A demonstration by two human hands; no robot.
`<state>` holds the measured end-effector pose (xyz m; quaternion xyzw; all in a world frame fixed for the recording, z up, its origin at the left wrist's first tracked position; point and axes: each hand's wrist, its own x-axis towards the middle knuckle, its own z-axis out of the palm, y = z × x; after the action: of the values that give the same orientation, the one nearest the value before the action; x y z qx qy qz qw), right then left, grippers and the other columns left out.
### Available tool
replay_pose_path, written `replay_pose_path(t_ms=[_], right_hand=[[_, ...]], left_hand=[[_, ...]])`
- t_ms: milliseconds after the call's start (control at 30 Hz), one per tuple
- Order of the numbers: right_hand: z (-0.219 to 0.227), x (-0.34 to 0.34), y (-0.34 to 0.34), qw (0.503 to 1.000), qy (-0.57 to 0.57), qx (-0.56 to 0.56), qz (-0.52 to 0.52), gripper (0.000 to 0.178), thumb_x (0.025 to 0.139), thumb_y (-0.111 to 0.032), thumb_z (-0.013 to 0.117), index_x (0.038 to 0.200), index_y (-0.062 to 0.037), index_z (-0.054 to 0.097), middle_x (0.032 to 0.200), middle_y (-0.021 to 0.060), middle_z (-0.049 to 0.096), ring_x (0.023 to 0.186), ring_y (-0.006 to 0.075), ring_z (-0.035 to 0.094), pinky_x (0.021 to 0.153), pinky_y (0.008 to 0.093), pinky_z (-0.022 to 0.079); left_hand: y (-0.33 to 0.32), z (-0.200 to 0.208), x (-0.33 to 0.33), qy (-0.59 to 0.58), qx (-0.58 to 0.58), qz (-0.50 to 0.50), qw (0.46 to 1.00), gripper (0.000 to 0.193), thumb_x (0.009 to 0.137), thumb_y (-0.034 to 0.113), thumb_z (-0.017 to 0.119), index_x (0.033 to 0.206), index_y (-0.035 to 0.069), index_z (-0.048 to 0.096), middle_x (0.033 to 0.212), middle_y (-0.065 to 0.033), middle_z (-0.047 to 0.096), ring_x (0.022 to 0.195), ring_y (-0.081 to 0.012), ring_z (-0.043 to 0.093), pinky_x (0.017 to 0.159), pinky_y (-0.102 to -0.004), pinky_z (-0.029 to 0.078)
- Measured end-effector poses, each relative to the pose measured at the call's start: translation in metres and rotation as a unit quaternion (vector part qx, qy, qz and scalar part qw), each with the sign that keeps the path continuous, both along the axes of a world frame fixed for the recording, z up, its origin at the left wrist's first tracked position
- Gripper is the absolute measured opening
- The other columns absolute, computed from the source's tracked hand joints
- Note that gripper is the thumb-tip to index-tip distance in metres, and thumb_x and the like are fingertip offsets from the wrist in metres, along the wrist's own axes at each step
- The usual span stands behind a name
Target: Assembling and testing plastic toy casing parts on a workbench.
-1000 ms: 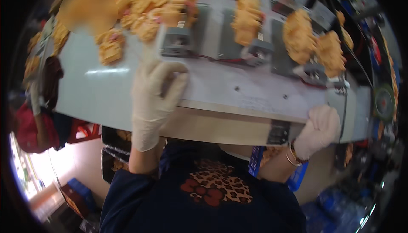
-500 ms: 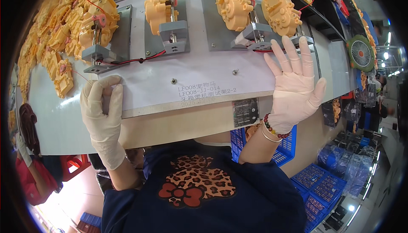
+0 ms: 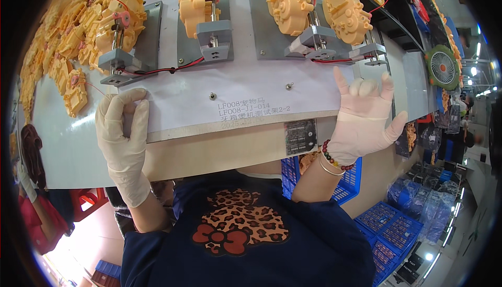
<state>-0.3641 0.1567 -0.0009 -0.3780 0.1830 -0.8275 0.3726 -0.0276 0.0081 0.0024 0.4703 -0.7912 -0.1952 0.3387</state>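
Note:
My left hand [image 3: 121, 132], in a white glove, rests at the front left edge of the white board [image 3: 183, 101]. Its fingers curl loosely, a small gap separates them from the thumb, and no held thing shows. Palm up over the board's right end, my right hand [image 3: 364, 118] is empty. Its thumb and outer fingers stretch out while the middle ones bend inward. Beyond the hands, yellow plastic gearbox housings [image 3: 289, 5] sit on grey metal fixtures [image 3: 214, 38] with red and black wires. Two small toggle switches [image 3: 212, 96] stand on the board between my hands.
A heap of yellow housings [image 3: 68, 33] covers the table's left side. One wired housing [image 3: 76, 92] lies near my left hand. At right are a green fan [image 3: 443, 66] and blue crates [image 3: 384, 224]. Another person's gloved hand [image 3: 26, 179] shows at far left.
My right hand's middle fingers have bent inward from a flat spread, and its thumb has swung outward. My left hand stays nearly in place, its fingers still curled.

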Motion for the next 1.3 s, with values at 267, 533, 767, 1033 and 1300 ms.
replay_pose_path(t_ms=[267, 533, 767, 1033, 1300], right_hand=[[0.004, -0.003, 0.005, 0.982, -0.139, 0.103, -0.076, 0.051, 0.094, -0.045, 0.055, 0.129, -0.008, 0.05, 0.114, 0.0146, 0.056, 0.107, 0.0278, 0.052, 0.099, 0.0591, 0.04], [0.005, -0.006, 0.005, 0.981, -0.155, 0.104, -0.049, 0.054, 0.094, -0.044, 0.054, 0.13, -0.004, 0.051, 0.125, 0.0212, 0.054, 0.123, 0.0352, 0.049, 0.104, 0.0595, 0.036], [0.002, -0.007, 0.005, 0.984, -0.143, 0.091, -0.044, 0.054, 0.095, -0.043, 0.052, 0.133, -0.0043, 0.049, 0.126, 0.0199, 0.055, 0.125, 0.0362, 0.049, 0.106, 0.0619, 0.035], [0.007, -0.003, 0.003, 0.982, -0.129, 0.12, -0.075, 0.054, 0.095, -0.041, 0.053, 0.134, -0.0041, 0.048, 0.125, 0.0187, 0.055, 0.124, 0.0345, 0.05, 0.105, 0.0611, 0.036], [0.008, 0.0, 0.029, 0.993, -0.11, 0.051, 0.012, 0.047, 0.096, -0.031, 0.052, 0.132, -0.0011, 0.05, 0.117, 0.0162, 0.058, 0.105, 0.0288, 0.056, 0.097, 0.0495, 0.043]], left_hand=[[0.001, 0.001, -0.001, 0.009, 0.007, -0.003, 1.0, 0.014, 0.083, 0.007, 0.072, 0.097, 0.006, 0.07, 0.079, -0.0011, 0.053, 0.076, -0.015, 0.05, 0.071, -0.0287, 0.042], [0.001, 0.0, -0.001, 0.013, 0.01, -0.001, 1.0, 0.014, 0.082, 0.006, 0.072, 0.096, 0.006, 0.07, 0.079, -0.0014, 0.052, 0.075, -0.0149, 0.05, 0.071, -0.0283, 0.042], [0.0, 0.0, -0.001, 0.01, 0.012, 0.003, 1.0, 0.014, 0.082, 0.007, 0.072, 0.096, 0.006, 0.07, 0.078, -0.0011, 0.052, 0.077, -0.0153, 0.05, 0.071, -0.0288, 0.042], [0.001, 0.0, 0.0, 0.011, 0.008, 0.003, 1.0, 0.014, 0.082, 0.007, 0.072, 0.097, 0.006, 0.07, 0.079, -0.0012, 0.052, 0.076, -0.0152, 0.05, 0.073, -0.0287, 0.043], [0.002, -0.002, 0.003, 0.024, -0.006, -0.011, 1.0, 0.011, 0.078, 0.003, 0.075, 0.087, 0.004, 0.068, 0.078, -0.0023, 0.056, 0.073, -0.0167, 0.052, 0.069, -0.0294, 0.042]])
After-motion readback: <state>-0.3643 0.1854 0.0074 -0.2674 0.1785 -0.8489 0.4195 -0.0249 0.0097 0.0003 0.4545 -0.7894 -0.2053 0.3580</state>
